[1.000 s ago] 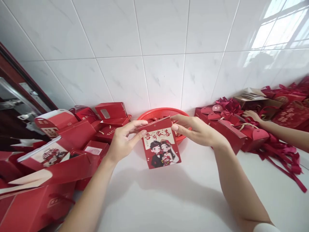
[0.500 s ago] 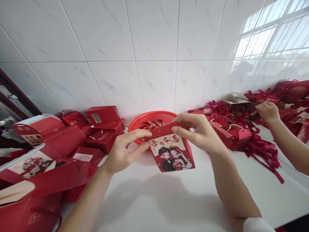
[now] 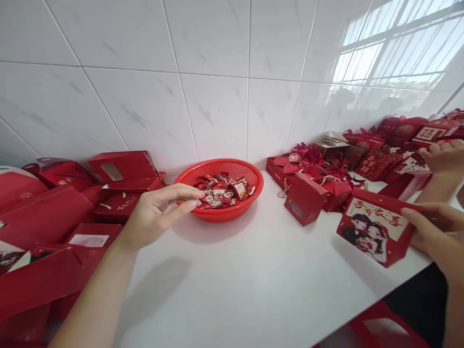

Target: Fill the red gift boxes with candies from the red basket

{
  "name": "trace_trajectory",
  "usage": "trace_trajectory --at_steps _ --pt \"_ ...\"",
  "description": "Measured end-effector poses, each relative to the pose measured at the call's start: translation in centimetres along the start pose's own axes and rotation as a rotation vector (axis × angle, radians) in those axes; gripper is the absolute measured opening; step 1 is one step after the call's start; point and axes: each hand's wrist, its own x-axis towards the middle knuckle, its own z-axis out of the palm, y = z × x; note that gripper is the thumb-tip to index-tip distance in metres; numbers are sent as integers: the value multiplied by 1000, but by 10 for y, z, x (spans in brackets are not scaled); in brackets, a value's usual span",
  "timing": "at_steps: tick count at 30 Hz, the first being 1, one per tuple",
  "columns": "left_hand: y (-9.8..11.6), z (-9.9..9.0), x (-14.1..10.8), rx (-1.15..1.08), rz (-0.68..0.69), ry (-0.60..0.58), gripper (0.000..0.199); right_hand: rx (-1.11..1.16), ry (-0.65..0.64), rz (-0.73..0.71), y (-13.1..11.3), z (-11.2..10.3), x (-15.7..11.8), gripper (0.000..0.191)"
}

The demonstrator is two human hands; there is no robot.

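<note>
My right hand [image 3: 431,229] grips a red box [image 3: 377,227] by its upper right side, above the table's right part. The box front shows a cartoon couple and lettering. My left hand [image 3: 155,212] hovers at the left rim of a red plastic basket [image 3: 217,215], thumb and fingers a little apart, with nothing seen between them. Wrapped candies [image 3: 219,193] lie in the basket.
Open red boxes [image 3: 119,174] crowd the left side. A small red box [image 3: 305,198] stands right of the basket, before a pile of ribbons and boxes [image 3: 337,186]. Another person's hand [image 3: 445,157] is at the far right. The tiled wall [image 3: 217,116] rises behind.
My left hand has let go of the couple box, and my right hand has carried it to the right. The view has shifted rightward. The basket and its candies are now unobstructed.
</note>
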Motion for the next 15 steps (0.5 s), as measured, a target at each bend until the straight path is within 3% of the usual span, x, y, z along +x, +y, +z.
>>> trace_trajectory --at_steps 3,7,10,15 --pt "1 1 -1 35 16 -40 19 81 3 133 -14 20 5 13" --pt "6 -2 -2 77 30 -70 17 148 -57 74 -28 53 11 17" --pt "9 -5 -3 66 27 -64 15 226 -69 107 -26 75 11 18" --pt "14 -6 -5 93 -4 -73 15 291 -76 47 -28 89 7 23"
